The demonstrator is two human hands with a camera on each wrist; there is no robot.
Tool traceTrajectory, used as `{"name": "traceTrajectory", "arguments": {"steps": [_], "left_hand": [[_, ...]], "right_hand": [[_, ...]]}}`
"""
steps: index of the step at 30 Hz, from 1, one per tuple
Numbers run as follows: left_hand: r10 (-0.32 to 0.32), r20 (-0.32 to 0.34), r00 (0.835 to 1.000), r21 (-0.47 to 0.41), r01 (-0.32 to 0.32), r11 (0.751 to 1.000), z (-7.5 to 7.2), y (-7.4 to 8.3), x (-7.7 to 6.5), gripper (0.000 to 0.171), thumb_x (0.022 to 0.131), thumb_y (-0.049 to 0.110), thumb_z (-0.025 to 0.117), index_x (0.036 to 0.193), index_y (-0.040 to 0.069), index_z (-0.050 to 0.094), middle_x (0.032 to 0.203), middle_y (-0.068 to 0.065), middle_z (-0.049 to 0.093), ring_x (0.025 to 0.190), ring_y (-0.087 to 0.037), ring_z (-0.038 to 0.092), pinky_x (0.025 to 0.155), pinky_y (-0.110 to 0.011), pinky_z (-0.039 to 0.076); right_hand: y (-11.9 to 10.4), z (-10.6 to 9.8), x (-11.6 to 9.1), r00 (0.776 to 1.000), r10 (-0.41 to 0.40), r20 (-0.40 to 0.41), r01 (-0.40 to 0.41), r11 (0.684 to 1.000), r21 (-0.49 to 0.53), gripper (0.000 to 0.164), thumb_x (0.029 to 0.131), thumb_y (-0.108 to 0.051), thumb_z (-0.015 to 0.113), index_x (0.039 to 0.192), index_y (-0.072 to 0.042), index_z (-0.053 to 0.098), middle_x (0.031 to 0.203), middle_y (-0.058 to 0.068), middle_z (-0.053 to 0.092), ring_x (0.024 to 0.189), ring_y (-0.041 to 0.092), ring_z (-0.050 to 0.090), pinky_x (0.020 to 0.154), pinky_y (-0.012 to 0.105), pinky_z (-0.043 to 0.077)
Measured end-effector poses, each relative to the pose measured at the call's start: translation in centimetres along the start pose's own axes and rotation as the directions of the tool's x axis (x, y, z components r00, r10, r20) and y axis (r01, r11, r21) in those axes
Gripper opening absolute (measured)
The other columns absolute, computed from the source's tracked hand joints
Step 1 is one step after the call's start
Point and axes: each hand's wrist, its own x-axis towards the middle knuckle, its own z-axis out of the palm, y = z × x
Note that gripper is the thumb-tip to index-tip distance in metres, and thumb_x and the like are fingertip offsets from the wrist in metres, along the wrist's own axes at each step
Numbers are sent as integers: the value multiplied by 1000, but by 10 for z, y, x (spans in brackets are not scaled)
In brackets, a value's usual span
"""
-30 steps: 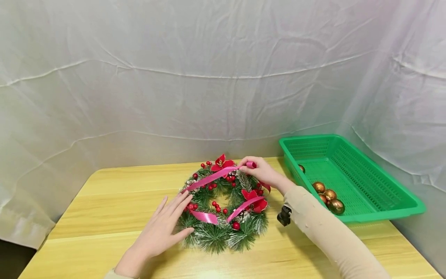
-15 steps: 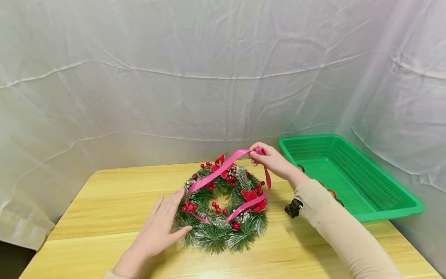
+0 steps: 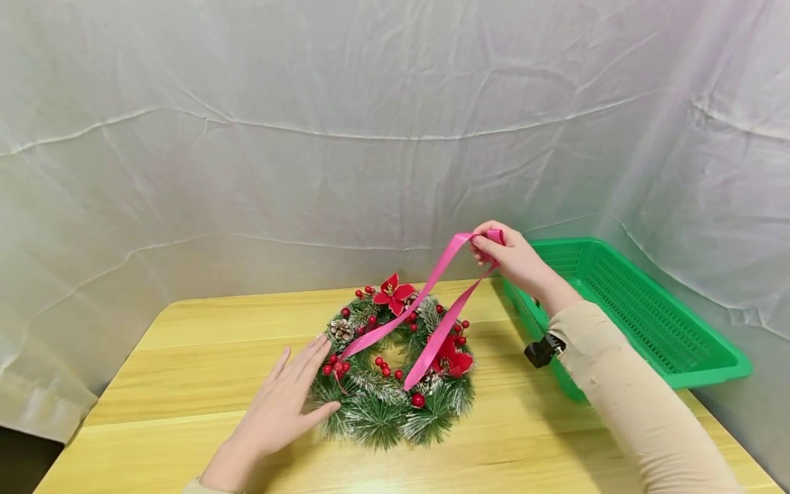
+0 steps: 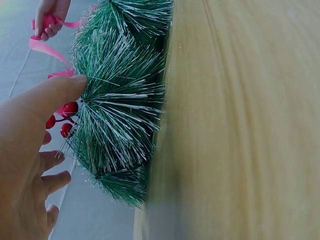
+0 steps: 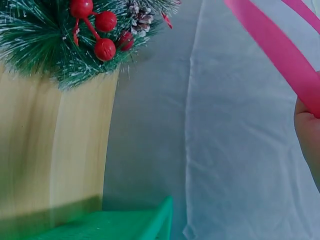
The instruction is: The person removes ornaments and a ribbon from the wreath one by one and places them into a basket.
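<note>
A green wreath (image 3: 376, 418) with red berries, pinecones and red flowers lies flat on the wooden table. My right hand (image 3: 509, 254) pinches a pink ribbon (image 3: 441, 264), raised above and to the right of the wreath. Two lengths of the ribbon slant down from the fingers to the wreath's left and lower middle. At the wreath's left edge, my left hand (image 3: 286, 405) has its fingers straight and spread. The left wrist view shows its thumb (image 4: 65, 90) against the green needles, close to red berries (image 4: 69, 109).
A green plastic basket (image 3: 673, 336) stands at the table's right side, partly behind my right arm. White cloth (image 3: 370, 171) hangs behind the table (image 3: 185, 363). A black device (image 3: 543, 350) is strapped at my right wrist.
My right hand has risen and moved right, pulling the ribbon up off the wreath. The ribbon's two lengths have drawn closer together. The left hand has shifted only slightly.
</note>
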Motion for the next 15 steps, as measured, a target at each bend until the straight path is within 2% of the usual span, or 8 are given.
{"name": "traceTrajectory", "arguments": {"steps": [3, 9, 15], "left_hand": [[5, 0, 1000, -8, -5, 1000, 1, 0, 0, 91, 87, 58, 58, 153, 10, 19, 158, -3, 17, 143, -19, 17, 117, -45, 2], [11, 1, 1000, -20, -11, 1000, 0, 1, 0, 90, 86, 58, 59, 153, 10, 21, 158, -6, 20, 143, -20, 18, 117, -45, 2], [11, 3, 1000, -12, -11, 1000, 0, 1, -1, 89, 86, 59, 58, 153, 11, 22, 157, -5, 21, 143, -20, 18, 116, -48, 5]], "right_hand": [[-2, -4, -1, 1000, -1, -17, 2, 1000, 29, 6, 99, -14, 53, 100, -8, 55, 84, 0, 63, 73, 13, 56, 63, 21, 49], [-8, -10, -1, 999, -16, -48, 25, 983, 182, 7, 101, -10, 47, 97, -7, 52, 79, 1, 57, 65, 12, 46, 58, 20, 42], [-18, -16, -4, 999, -35, -24, 39, 980, 194, 8, 101, -11, 45, 96, -7, 49, 77, 1, 54, 58, 13, 36, 52, 21, 30]]}}
